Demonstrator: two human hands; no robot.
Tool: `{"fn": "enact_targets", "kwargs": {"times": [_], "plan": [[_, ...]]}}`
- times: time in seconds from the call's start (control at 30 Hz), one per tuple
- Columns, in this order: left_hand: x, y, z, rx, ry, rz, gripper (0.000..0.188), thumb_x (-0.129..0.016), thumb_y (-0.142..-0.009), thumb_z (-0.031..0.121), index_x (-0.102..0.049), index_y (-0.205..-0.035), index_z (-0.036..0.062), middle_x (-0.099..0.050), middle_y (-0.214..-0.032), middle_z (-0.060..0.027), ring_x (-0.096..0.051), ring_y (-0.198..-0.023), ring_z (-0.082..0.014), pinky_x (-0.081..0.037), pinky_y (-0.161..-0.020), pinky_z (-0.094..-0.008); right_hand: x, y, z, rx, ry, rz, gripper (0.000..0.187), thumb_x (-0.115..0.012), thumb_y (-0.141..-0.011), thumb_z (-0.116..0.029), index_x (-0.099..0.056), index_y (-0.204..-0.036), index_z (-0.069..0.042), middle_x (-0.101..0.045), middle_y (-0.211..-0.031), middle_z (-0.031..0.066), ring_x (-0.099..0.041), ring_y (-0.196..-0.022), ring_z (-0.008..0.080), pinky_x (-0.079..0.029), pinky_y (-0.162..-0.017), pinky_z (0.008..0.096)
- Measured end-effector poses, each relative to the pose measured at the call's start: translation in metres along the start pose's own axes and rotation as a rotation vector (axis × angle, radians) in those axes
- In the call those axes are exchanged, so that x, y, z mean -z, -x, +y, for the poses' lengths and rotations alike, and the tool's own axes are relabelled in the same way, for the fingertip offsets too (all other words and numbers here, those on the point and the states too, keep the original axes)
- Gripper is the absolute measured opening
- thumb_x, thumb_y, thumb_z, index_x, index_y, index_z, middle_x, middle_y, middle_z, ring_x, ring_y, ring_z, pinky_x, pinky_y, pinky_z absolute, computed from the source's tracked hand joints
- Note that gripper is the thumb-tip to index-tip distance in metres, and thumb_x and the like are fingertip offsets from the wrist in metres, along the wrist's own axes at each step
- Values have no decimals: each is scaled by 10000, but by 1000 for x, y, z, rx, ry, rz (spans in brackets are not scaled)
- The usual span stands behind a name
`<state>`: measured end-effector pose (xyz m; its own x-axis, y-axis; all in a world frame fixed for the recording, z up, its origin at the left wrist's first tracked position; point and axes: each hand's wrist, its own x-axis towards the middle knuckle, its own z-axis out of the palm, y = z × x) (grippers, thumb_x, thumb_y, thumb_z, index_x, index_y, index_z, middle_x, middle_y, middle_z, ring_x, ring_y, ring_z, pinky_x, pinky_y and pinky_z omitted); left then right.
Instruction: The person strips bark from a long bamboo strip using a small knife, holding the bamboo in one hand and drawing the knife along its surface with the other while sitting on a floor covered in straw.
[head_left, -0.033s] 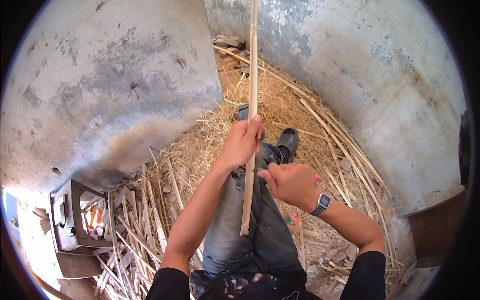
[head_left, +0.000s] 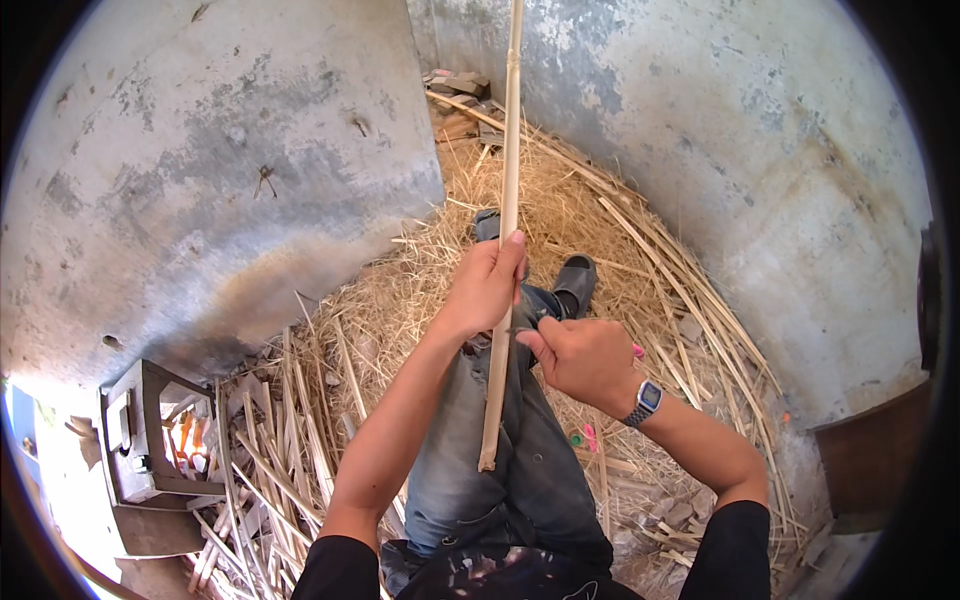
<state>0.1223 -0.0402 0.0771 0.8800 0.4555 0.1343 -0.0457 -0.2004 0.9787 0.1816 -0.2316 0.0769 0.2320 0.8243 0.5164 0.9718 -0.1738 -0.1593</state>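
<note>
A long pale bamboo strip [head_left: 511, 170] runs from above my lap up past the top of the picture, nearly upright in view. My left hand [head_left: 487, 285] is closed around its middle, thumb lying along it. The strip's lower end [head_left: 488, 463] hangs over my jeans [head_left: 455, 480]. Just right of the strip, my right hand [head_left: 585, 362] is closed in a fist, thumb toward the strip. A small dark piece shows between that thumb and the strip; the fingers hide the rest. A watch [head_left: 645, 402] sits on my right wrist.
Straw-like shavings [head_left: 575, 220] cover the ground around my sandalled foot [head_left: 577, 285]. Long strips [head_left: 690, 290] lie along the right wall, and more [head_left: 290, 440] are heaped at left. A boxy frame [head_left: 160, 440] stands at far left. Worn grey walls [head_left: 240, 150] close in both sides.
My right hand has shifted slightly up and away along the strip. The strip's far end has swung a little to the right. My left hand stays in place.
</note>
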Motion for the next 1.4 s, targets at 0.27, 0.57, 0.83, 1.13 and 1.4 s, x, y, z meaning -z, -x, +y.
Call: {"fn": "enact_targets", "kwargs": {"times": [0.27, 0.57, 0.83, 1.13, 1.4], "plan": [[0, 0, 5, 34, -25, -51, 582, -419, -1141, 465, -516, -717, 78, -526, -557, -28, -545, -502, -127, -434, -521, -290, -2, -8, 0, 10, -20, 8, 417, -676, -1024, -376, -544, -716, -128, -567, -549, 62, -619, -480, 284, -449, -427, 427], [3, -8, 3, 29, 4, -46, 558, -405, -1150, 448, -485, -720, 100, -487, -569, -11, -508, -499, -121, -419, -536, -284, -10, 9, -16, 56, -55, -43, 426, -681, -1021, -384, -538, -704, -137, -561, -531, 58, -633, -481, 271, -447, -417, 421], [7, -8, -5, 47, 81, -55, 570, -406, -1149, 460, -487, -716, 99, -495, -563, -12, -505, -491, -120, -422, -535, -288, -14, 25, -26, 34, -87, -77, 430, -685, -1021, -375, -539, -703, -125, -582, -551, 66, -629, -482, 278, -452, -420, 421], [6, -8, -2, 50, 32, -47, 597, -409, -1147, 469, -519, -705, 84, -529, -552, -24, -533, -498, -122, -441, -536, -306, -15, 60, -51, 103, -143, -324, 456, -664, -1021, -451, -577, -709, -130, -619, -535, 64, -643, -450, 272, -460, -405, 427], [1, -8, -1, 53, -39, -24, 616, -413, -1146, 481, -525, -691, 82, -535, -550, -24, -554, -505, -130, -451, -537, -312, -14, 22, -23, -8, -90, -76, 450, -677, -1020, -423, -556, -695, -134, -588, -532, 82, -633, -463, 292, -455, -410, 424]]}}
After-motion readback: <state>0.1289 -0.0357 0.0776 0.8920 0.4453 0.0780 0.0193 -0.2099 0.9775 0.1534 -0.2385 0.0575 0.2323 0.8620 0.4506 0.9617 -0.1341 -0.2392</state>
